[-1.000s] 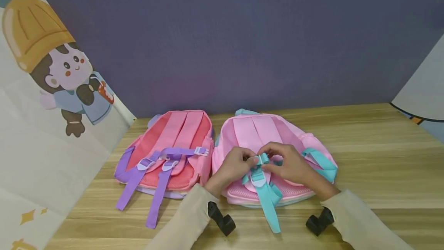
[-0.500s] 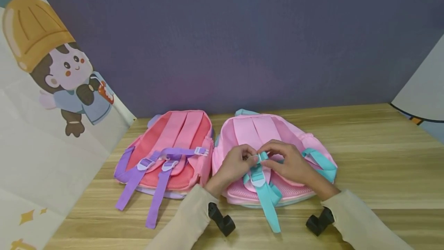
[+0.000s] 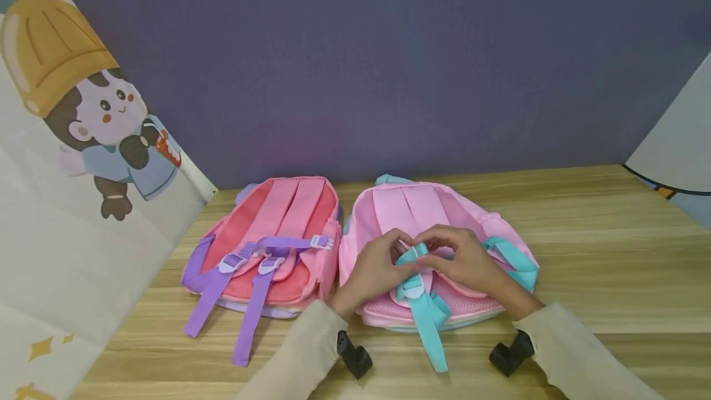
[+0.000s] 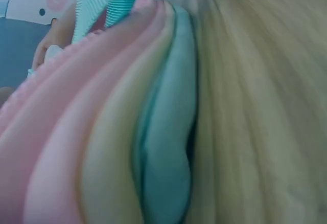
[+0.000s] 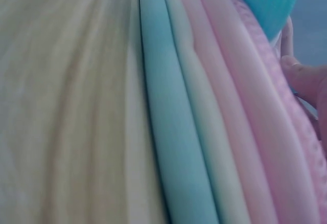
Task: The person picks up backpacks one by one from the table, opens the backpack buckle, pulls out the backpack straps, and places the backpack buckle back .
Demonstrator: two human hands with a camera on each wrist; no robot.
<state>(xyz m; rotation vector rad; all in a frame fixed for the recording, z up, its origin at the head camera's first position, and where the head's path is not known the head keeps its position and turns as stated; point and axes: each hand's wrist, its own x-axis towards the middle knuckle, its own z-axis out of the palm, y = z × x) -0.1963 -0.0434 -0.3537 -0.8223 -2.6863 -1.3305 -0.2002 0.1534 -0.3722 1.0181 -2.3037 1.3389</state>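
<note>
On the wooden table [image 3: 583, 252] two small backpacks lie back-side up, side by side. The right one, the pink bag [image 3: 389, 215] with teal straps, has both hands on it. The left hand [image 3: 374, 270] and the right hand [image 3: 469, 261] meet over the middle of its back panel, fingers curled, each pinching the teal strap [image 3: 413, 258] where it loops above the white buckle [image 3: 410, 289]. The strap's loose tail runs down off the bag onto the table. The wrist views show only blurred folds of pink and teal fabric at close range, so which finger presses where probably cannot be settled from them.

The grip looks small and fingertip-only. The webbing could slip out of the pinch, or the bag could slide on the smooth wood if either hand pulls sideways. A pull against the buckle's bite might also jam the strap rather than feed it.

Compared with a second ago, the hands have drawn closer together, and the strap fold between them sits a little higher and more bunched. The purple-strapped bag [image 3: 266, 233] to the left has not moved.
</note>
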